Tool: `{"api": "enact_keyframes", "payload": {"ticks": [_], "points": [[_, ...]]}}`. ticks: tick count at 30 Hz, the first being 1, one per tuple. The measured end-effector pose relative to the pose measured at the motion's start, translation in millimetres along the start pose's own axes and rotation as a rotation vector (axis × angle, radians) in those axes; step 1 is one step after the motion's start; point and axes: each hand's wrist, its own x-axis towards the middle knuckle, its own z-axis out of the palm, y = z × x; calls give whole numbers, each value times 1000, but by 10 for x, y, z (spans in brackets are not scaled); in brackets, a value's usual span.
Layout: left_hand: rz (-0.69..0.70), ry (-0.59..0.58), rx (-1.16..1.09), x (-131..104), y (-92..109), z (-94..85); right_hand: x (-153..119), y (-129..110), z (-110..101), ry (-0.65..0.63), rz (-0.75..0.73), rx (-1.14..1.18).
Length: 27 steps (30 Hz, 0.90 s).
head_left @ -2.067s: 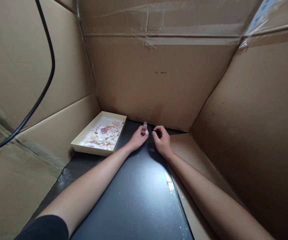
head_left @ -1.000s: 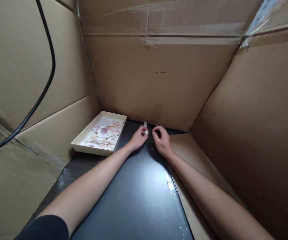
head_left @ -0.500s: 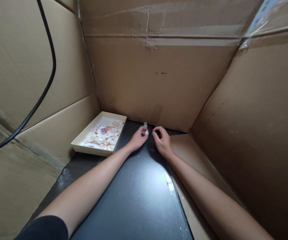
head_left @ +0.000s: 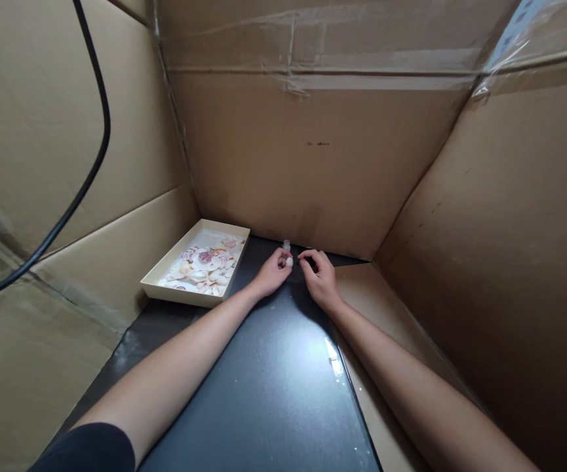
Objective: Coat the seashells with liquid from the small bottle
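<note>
Between the thumb and fingers of my left hand is a small round white shell, with a ridged look. Just to its right, my right hand is curled, thumb and forefinger brought near each other in a pinch. Whatever those fingertips hold, if anything, is too small to make out. A small clear bottle stands right behind my left fingertips, its lower part hidden by them. Both hands are low over the far end of the dark tabletop, a narrow gap between them.
A cream tray with several white and purple-patterned seashells lies left of my left hand. Cardboard walls close in the back and both sides. A black cable hangs at the upper left. Flat cardboard lies on the right.
The white shell has turned slightly in my left fingers. My right forefinger has shifted a little to the left, toward the shell. The bottle and tray stay in place.
</note>
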Motion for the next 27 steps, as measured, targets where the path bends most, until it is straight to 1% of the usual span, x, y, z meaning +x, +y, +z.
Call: {"api": "enact_keyframes", "payload": {"ticks": [3,6,10,13,15,19,22,27], "points": [[5,0,4,-5,-1,-3,1,-5,1,-20,-13,26],[6,-2,4,-4,-12,-4,0,-9,1,-7,0,-7],[14,10,15,6,-24,-2,-1,0,4,-17,0,40],[11,19,13,6,-14,-4,1,9,4,-7,10,15],[26,22,27,3,0,-7,1,9,3,1,6,12],[62,25,91,-4,21,-14,-5,-3,4,-33,-13,11],[47,14,108,-5,23,-17,-9,-13,3,-17,1,-29],[19,27,97,-1,14,-16,-6,-34,-18,-18,-1,-14]]}}
